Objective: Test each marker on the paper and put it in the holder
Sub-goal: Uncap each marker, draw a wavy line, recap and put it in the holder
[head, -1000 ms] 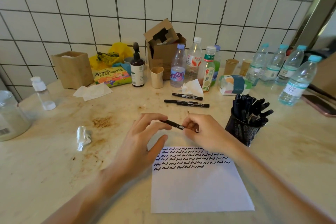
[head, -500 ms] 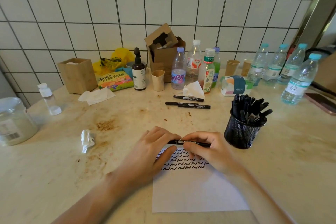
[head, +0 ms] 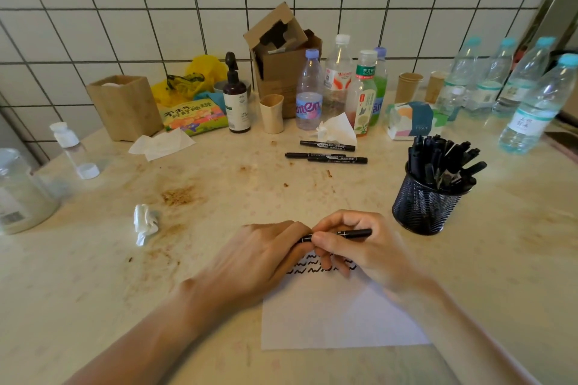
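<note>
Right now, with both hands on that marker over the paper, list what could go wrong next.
1. The holder is already crowded with markers leaning outward; pushing another in may tip one out.
2. The left hand and right hand hold the marker just above the squiggles; fresh ink might smear.
3. Three markers on the table lie beside a crumpled tissue and bottles; reaching there could knock something over.

The tissue pack point(head: 412, 119) carries the small word "TISSUE". The purple-capped bottle point(head: 309, 94) shows large letters reading "mten" on its label. The green-topped tea bottle point(head: 363, 94) has the Chinese characters "东方" on its upper band. The colourful packet point(head: 195, 117) bears a yellow Chinese headline beginning "不生气". Print on the loose markers point(head: 327, 145), the pump bottle point(head: 236, 97) and the water bottles point(head: 531, 106) is too small to read.
</note>
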